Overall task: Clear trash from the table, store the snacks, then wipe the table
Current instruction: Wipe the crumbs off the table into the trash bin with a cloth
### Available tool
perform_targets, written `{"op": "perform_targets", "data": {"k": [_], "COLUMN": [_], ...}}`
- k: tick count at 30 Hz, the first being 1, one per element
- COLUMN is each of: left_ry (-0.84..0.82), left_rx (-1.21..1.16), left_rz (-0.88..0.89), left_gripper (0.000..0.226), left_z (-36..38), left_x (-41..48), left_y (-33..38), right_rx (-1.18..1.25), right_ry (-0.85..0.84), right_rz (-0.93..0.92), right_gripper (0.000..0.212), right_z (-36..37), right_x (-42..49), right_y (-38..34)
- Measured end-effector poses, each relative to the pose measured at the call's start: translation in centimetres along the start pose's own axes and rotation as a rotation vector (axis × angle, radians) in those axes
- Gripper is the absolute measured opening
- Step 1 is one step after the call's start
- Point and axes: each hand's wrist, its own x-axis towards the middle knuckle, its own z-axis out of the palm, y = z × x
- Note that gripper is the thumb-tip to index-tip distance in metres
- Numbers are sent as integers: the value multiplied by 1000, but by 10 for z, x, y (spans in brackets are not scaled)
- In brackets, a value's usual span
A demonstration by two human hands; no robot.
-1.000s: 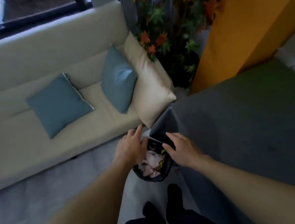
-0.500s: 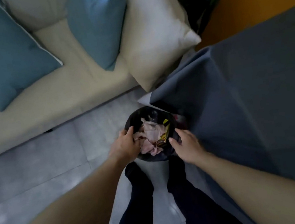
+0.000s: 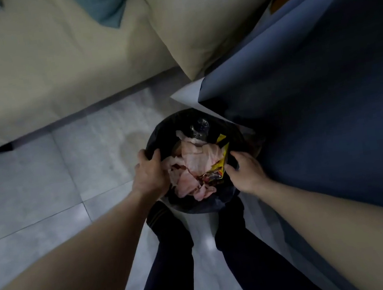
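A round bin with a black liner [image 3: 175, 125] stands on the floor in front of my feet, half under the table corner. Inside lie crumpled pinkish tissues [image 3: 197, 158], a yellow snack wrapper [image 3: 221, 165] and a clear plastic bottle [image 3: 199, 127]. My left hand [image 3: 149, 173] grips the bin's left rim, thumb curled over the edge. My right hand [image 3: 244, 170] grips the right rim beside the wrapper.
The table under a dark blue cloth [image 3: 324, 82] fills the right side, its corner overhanging the bin. A beige sofa [image 3: 39, 67] with a cream cushion [image 3: 192, 21] and a teal cushion [image 3: 104, 2] runs along the top. Grey floor tiles [image 3: 32, 191] lie left.
My head has tipped down and closer, so the bin looks larger. Both hands have moved from over the trash to the bin's opposite rims and taken hold.
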Motion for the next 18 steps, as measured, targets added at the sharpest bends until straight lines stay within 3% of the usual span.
{"op": "perform_targets", "data": {"k": [4,10,18], "left_ry": [55,168,303], "left_rx": [-25,-3,-17], "left_rz": [2,50,41], "left_gripper": [49,42,57], "left_z": [-4,-36,-99], "left_x": [-2,-39,-134], "left_y": [-7,-6,-4], "right_rx": [-18,-55,-244], "right_ry": [2,37,137], "right_rz": [35,-68,-289], "right_gripper": [64,72,69], "right_z": [0,-13,-43], "right_x": [3,-24,-103], "right_y": [1,-10,-48]}}
